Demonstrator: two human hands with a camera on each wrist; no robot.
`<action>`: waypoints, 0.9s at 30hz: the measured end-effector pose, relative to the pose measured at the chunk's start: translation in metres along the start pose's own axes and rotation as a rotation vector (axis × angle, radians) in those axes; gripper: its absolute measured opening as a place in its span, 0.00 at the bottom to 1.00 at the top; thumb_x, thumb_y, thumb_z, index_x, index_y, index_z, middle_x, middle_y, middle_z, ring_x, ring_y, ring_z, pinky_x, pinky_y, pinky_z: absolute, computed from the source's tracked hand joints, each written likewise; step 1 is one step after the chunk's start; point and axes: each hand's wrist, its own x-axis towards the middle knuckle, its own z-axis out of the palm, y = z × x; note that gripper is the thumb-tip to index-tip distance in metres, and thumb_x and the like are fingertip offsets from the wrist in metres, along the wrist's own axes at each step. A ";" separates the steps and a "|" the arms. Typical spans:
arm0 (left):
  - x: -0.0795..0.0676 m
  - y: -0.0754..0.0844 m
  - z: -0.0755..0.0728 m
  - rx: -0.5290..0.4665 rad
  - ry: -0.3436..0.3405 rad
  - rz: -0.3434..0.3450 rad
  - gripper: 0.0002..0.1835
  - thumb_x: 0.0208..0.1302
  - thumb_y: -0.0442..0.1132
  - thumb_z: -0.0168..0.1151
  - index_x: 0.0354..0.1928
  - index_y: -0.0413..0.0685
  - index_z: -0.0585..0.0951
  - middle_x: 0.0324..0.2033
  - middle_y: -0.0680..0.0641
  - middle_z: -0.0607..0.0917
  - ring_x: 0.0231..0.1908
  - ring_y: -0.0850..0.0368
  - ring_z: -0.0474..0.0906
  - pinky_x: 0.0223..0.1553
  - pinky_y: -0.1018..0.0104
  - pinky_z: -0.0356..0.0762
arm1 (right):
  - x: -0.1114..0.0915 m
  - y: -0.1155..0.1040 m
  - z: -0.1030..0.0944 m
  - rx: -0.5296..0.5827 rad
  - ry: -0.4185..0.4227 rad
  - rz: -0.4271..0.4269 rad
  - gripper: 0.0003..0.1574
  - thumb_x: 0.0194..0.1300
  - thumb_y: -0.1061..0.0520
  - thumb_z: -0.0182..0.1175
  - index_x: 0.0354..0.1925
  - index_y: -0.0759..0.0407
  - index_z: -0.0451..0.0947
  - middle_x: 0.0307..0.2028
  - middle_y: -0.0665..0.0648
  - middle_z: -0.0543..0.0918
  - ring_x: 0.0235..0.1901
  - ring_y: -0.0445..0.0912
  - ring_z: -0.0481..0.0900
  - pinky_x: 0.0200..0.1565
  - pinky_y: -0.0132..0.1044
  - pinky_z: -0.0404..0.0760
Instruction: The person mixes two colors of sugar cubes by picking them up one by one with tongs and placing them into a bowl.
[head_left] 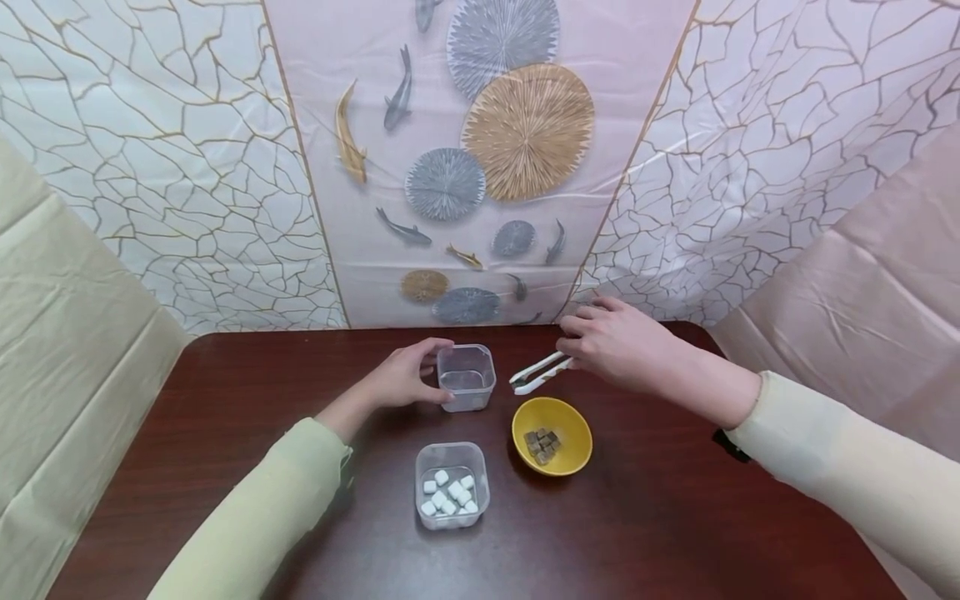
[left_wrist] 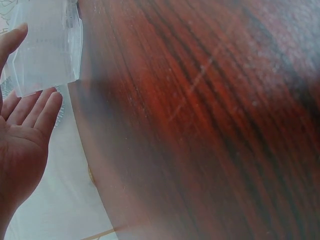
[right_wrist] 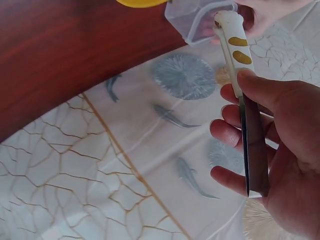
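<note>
My left hand (head_left: 397, 375) holds a clear plastic container (head_left: 467, 398) from its left side, thumb on the near wall and fingers at the far one. In the left wrist view the thumb and fingertips lie along the same clear walls. My right hand (head_left: 621, 343) grips white tongs (right_wrist: 234, 45) with yellow ovals and a metal rear part. The tongs' tips point left, between that container and a yellow bowl (head_left: 576, 442). A small dark bit shows at the tips; I cannot tell what it is. Brown cubes (head_left: 542, 445) lie in the bowl.
Nearer to me stands a second clear container (head_left: 450, 453) with several white cubes (head_left: 441, 502) inside. All stand on a dark red-brown wooden table (head_left: 637, 525). A patterned cloth backdrop (head_left: 450, 275) rises behind the table's far edge, with plain cloth at both sides.
</note>
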 end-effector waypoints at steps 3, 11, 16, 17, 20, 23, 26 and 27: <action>0.000 -0.001 0.000 0.004 0.000 0.008 0.46 0.55 0.36 0.84 0.75 0.38 0.71 0.68 0.34 0.78 0.67 0.36 0.78 0.69 0.50 0.79 | -0.011 -0.004 0.004 0.008 -0.008 0.009 0.14 0.63 0.49 0.77 0.34 0.50 0.81 0.32 0.50 0.74 0.39 0.52 0.80 0.47 0.52 0.82; 0.002 -0.004 0.000 0.002 -0.001 0.024 0.47 0.55 0.37 0.84 0.75 0.38 0.71 0.68 0.34 0.78 0.67 0.36 0.78 0.69 0.50 0.78 | -0.034 -0.014 0.025 0.017 -0.046 0.025 0.16 0.58 0.45 0.79 0.32 0.46 0.80 0.31 0.47 0.73 0.37 0.50 0.79 0.46 0.51 0.84; 0.002 -0.004 0.000 0.001 0.005 0.026 0.47 0.55 0.37 0.85 0.75 0.37 0.71 0.68 0.34 0.79 0.67 0.36 0.78 0.69 0.51 0.79 | -0.038 -0.019 0.039 0.025 -0.058 0.021 0.17 0.54 0.44 0.81 0.31 0.45 0.81 0.31 0.46 0.74 0.37 0.49 0.80 0.46 0.52 0.85; 0.002 -0.005 0.000 0.001 0.005 0.025 0.47 0.55 0.37 0.84 0.75 0.37 0.71 0.68 0.34 0.79 0.67 0.36 0.78 0.69 0.51 0.79 | -0.039 -0.020 0.040 0.028 -0.060 0.021 0.17 0.53 0.45 0.81 0.32 0.45 0.81 0.31 0.47 0.74 0.37 0.49 0.80 0.46 0.52 0.85; 0.002 -0.005 0.000 0.000 0.001 0.022 0.47 0.55 0.37 0.84 0.75 0.37 0.70 0.68 0.34 0.78 0.68 0.36 0.78 0.69 0.50 0.78 | -0.039 -0.022 0.043 0.040 -0.077 0.022 0.16 0.54 0.45 0.81 0.33 0.45 0.82 0.32 0.47 0.74 0.37 0.49 0.80 0.45 0.52 0.85; 0.002 -0.004 0.000 -0.001 -0.001 0.016 0.47 0.55 0.37 0.84 0.75 0.38 0.70 0.68 0.35 0.78 0.68 0.36 0.78 0.69 0.50 0.78 | -0.040 -0.024 0.045 0.054 -0.105 0.028 0.16 0.55 0.44 0.81 0.35 0.45 0.83 0.32 0.47 0.75 0.37 0.50 0.80 0.44 0.52 0.85; 0.002 -0.004 0.000 0.004 -0.002 0.013 0.47 0.55 0.37 0.84 0.75 0.38 0.71 0.69 0.35 0.78 0.67 0.37 0.78 0.70 0.49 0.78 | -0.040 -0.025 0.042 0.067 -0.125 0.038 0.17 0.57 0.44 0.80 0.38 0.46 0.84 0.33 0.48 0.76 0.38 0.50 0.80 0.46 0.53 0.85; 0.002 -0.004 0.000 0.005 -0.002 0.013 0.47 0.55 0.38 0.84 0.75 0.38 0.71 0.68 0.35 0.78 0.67 0.37 0.78 0.69 0.49 0.78 | -0.040 -0.025 0.042 0.069 -0.126 0.040 0.17 0.57 0.44 0.80 0.38 0.46 0.84 0.34 0.48 0.76 0.38 0.50 0.80 0.46 0.53 0.85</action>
